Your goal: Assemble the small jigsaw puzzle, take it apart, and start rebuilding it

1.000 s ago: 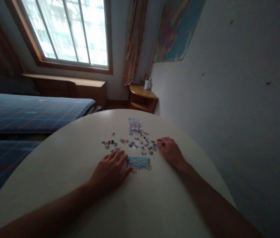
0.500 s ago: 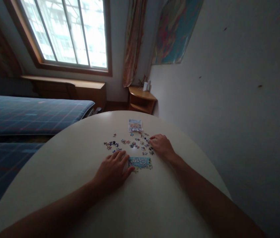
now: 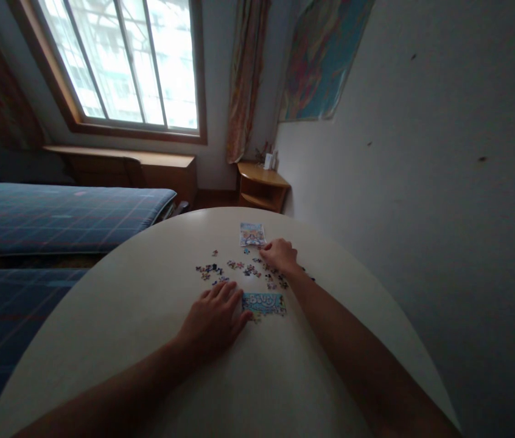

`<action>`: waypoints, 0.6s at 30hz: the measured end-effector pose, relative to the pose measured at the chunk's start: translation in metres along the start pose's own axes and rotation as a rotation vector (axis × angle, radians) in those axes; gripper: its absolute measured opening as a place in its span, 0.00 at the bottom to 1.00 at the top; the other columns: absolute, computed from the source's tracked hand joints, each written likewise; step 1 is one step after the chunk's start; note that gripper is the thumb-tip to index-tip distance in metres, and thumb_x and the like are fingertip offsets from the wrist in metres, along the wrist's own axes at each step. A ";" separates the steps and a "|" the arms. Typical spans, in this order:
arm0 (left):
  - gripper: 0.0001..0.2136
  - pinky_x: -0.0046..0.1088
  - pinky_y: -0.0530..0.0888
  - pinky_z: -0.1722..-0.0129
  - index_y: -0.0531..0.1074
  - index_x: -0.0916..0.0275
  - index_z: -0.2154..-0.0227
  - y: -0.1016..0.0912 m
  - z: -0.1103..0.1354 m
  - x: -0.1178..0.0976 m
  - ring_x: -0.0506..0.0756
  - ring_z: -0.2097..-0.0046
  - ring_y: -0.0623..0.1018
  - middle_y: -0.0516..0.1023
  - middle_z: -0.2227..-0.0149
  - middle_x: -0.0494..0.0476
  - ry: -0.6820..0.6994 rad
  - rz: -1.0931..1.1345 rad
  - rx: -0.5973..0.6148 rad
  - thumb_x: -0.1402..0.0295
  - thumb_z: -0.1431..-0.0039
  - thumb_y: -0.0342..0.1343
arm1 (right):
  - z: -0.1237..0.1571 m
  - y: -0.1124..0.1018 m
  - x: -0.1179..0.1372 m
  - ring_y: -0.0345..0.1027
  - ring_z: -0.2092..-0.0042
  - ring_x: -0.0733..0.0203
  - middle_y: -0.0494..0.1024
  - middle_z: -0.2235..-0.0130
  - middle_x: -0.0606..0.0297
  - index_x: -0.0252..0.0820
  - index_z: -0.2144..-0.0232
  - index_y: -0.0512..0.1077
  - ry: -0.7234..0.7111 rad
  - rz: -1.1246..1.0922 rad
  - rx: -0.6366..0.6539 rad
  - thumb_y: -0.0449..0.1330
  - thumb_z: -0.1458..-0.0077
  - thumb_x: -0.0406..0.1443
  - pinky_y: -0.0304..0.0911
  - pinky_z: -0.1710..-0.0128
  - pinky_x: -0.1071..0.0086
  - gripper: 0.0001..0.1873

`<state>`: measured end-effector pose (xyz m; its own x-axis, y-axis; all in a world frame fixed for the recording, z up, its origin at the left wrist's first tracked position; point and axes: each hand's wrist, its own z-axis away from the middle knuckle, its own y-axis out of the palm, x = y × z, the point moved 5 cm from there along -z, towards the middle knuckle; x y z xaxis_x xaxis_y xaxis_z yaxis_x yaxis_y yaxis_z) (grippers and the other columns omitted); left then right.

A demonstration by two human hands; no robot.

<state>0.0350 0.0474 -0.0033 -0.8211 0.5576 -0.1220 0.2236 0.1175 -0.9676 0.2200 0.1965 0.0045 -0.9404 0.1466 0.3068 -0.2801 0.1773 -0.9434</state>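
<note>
My left hand lies flat and open on the round white table, its fingertips against the left edge of a joined blue strip of puzzle. My right hand reaches farther out, fingers curled down over the scattered loose puzzle pieces, just below a small picture card. What its fingers pinch, if anything, is hidden.
A bed with a blue checked cover stands left of the table. A wooden corner shelf sits beyond the table under a curtain, by a bright window. A plain wall runs close along the right.
My right hand has moved up and to the left across the loose pieces, toward the picture card. My left hand has stayed beside the blue strip.
</note>
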 end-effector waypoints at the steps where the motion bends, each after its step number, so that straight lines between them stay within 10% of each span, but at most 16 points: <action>1: 0.18 0.48 0.71 0.45 0.69 0.63 0.48 0.000 0.000 0.000 0.65 0.42 0.70 0.70 0.42 0.65 0.002 0.002 -0.003 0.56 0.32 0.47 | 0.000 0.001 0.001 0.69 0.50 0.47 0.80 0.55 0.54 0.46 0.63 0.82 -0.002 0.000 0.006 0.62 0.48 0.43 0.62 0.52 0.58 0.14; 18: 0.18 0.48 0.70 0.45 0.69 0.62 0.47 0.001 0.001 0.001 0.65 0.41 0.70 0.70 0.42 0.65 -0.004 0.030 -0.019 0.57 0.32 0.48 | -0.003 0.005 0.015 0.68 0.48 0.47 0.81 0.56 0.56 0.46 0.64 0.81 -0.011 0.000 0.080 0.63 0.49 0.41 0.55 0.48 0.55 0.11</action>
<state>0.0339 0.0476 -0.0042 -0.8159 0.5579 -0.1518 0.2582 0.1167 -0.9590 0.2046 0.2025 0.0044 -0.9424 0.1355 0.3057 -0.2942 0.0985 -0.9507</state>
